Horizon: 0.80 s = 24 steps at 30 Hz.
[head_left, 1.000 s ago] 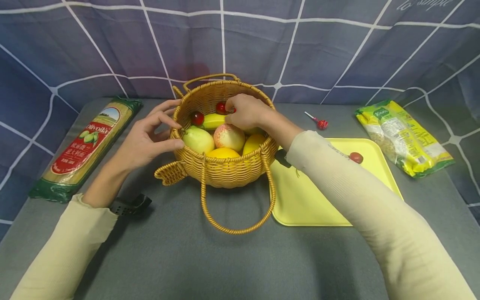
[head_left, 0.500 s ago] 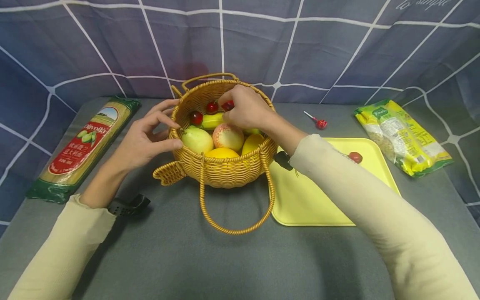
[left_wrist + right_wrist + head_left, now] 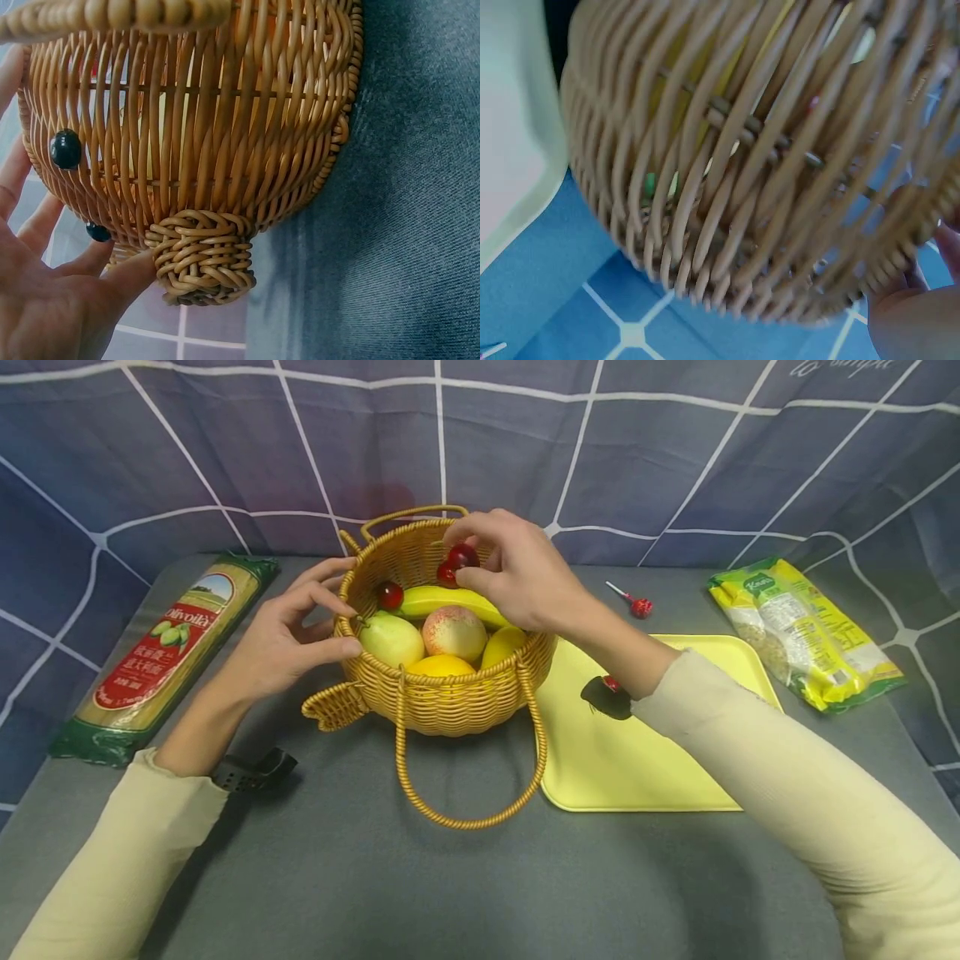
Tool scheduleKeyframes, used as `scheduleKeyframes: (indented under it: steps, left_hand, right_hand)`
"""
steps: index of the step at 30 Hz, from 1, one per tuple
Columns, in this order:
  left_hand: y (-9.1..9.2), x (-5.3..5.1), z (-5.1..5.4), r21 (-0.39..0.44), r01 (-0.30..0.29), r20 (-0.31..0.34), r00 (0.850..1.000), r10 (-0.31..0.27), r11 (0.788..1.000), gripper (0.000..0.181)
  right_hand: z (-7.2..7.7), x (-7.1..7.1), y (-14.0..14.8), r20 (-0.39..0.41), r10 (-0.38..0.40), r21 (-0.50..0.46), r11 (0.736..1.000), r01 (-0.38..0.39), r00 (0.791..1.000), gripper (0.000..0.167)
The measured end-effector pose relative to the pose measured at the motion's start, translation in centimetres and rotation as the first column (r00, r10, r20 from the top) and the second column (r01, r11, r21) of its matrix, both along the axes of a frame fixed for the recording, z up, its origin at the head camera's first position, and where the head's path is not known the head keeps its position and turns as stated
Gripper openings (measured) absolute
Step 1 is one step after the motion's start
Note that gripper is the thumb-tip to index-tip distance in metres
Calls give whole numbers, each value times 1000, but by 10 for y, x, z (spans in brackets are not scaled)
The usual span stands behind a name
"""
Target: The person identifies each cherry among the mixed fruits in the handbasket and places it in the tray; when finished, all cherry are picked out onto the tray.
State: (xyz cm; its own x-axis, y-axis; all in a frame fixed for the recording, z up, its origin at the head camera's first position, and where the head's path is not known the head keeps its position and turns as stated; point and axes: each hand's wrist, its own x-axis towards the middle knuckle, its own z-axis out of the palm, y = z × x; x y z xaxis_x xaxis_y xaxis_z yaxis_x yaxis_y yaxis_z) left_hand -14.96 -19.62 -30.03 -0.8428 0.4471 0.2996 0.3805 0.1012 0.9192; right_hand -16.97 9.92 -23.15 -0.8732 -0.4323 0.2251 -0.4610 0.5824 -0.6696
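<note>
In the head view, a wicker basket (image 3: 450, 702) holds a green pear (image 3: 392, 641), a banana (image 3: 435, 600), a peach (image 3: 454, 633), yellow fruit (image 3: 442, 666) and a red cherry (image 3: 389, 595). My right hand (image 3: 528, 572) is over its back right part, pinching two dark red cherries (image 3: 462, 556) between thumb and fingers. My left hand (image 3: 288, 639) rests on the basket's left rim, fingers spread. The left wrist view has the left hand (image 3: 67, 292) with its thumb against a woven knob (image 3: 202, 257). Part of the right hand (image 3: 922, 315) appears beyond the wicker in the right wrist view.
A yellow tray (image 3: 637, 777) lies right of the basket, partly under my right forearm. Behind it is a lollipop (image 3: 641, 607). A yellow-green packet (image 3: 806, 635) lies far right, a pasta packet (image 3: 168, 656) left. The basket's handle loop (image 3: 472, 823) extends forward.
My right hand has moved right and up from the fruit with the two cherries, uncovering more banana. Its sleeve now covers the tray's red fruit. My left hand stays at the rim.
</note>
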Motion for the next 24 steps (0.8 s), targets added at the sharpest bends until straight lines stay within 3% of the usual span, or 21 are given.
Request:
scheduleKeyframes:
  steps: [8, 11, 16, 24]
  left_hand:
    - [0, 0, -1, 10, 0, 6, 1000, 0, 1000, 23]
    - [0, 0, -1, 18, 5, 4, 1000, -5, 1000, 24]
    - [1, 0, -1, 18, 7, -2, 1000, -7, 1000, 22]
    - [1, 0, -2, 22, 8, -7, 1000, -8, 1000, 22]
  right_hand:
    - [4, 38, 51, -34, -98, -142, 986, 93, 995, 28]
    - [0, 53, 74, -4, -153, -157, 976, 150, 988, 28]
    - [-14, 74, 116, 58, -239, -126, 961, 245, 969, 29]
    - [-48, 94, 171, 158, -364, -49, 926, 375, 918, 25]
